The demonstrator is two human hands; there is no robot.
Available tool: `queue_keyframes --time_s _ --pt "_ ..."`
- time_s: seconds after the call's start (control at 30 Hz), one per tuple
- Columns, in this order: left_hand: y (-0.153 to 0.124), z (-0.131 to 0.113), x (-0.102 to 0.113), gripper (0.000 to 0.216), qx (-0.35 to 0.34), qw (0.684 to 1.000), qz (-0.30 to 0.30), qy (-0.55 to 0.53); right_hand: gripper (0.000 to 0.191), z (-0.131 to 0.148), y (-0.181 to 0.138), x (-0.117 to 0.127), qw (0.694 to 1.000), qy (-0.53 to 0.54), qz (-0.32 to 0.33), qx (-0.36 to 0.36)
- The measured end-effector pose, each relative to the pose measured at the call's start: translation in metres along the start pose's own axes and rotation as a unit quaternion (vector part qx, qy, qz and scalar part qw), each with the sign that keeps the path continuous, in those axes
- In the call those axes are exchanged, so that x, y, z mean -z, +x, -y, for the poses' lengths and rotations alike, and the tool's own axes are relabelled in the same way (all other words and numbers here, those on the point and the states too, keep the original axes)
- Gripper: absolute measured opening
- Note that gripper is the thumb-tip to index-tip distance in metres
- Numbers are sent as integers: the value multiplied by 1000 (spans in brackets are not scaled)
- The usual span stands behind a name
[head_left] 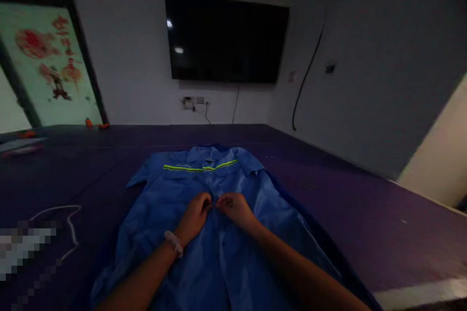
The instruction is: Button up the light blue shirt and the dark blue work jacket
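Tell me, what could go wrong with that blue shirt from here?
The left hand and right hand work close together at the front of the blue shirt, so a fingertip grip might slip. The yellow stripe bends near the middle, so the two sides could end up uneven. The loose fabric might also bunch under the forearms.

This is looking like a living room in a home: beyond the left hand [197, 214] and the right hand [235, 208], a wide television [228, 39] is hanging on a plain wall [124, 58], sockets [200, 100] are showing beneath it, and a red-decorated door panel [40, 87] is standing farther to their left.
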State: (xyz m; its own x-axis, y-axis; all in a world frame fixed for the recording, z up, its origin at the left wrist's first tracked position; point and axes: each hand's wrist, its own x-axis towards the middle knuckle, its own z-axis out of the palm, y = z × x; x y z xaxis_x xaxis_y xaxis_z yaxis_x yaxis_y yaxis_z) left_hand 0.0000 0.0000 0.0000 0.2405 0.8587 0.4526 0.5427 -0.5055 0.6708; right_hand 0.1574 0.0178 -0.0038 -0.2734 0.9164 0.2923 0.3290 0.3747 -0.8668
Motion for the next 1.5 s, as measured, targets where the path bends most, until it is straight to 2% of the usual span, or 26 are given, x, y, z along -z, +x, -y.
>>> queue_keyframes --time_s 0.17,0.23,0.4,0.63,0.97,1.1,1.33,1.5 --pt "1 -7 1 7 4 1000 2 -17 9 -2 -2 3 993 -118 -21 12" --pt "2 -9 2 8 9 1000 -4 -29 8 0 -2 3 991 -131 -28 24" --pt "3 -11 3 12 22 999 -12 -48 10 3 0 2 998 -51 -21 25" --pt "4 -10 2 10 -18 996 -79 -37 11 6 -1 1 999 11 -42 27" --pt "4 -5 -3 11 57 991 -59 -106 21 6 -4 5 997 64 -10 51" --pt "5 -4 -5 10 70 987 -62 -134 19 9 -6 3 997 16 -24 68" --pt "5 -8 -3 9 80 983 -55 -155 16 16 -7 6 991 -47 -118 49" --pt "5 -8 -3 10 79 983 -50 -157 12 16 -8 11 982 -140 -90 94"
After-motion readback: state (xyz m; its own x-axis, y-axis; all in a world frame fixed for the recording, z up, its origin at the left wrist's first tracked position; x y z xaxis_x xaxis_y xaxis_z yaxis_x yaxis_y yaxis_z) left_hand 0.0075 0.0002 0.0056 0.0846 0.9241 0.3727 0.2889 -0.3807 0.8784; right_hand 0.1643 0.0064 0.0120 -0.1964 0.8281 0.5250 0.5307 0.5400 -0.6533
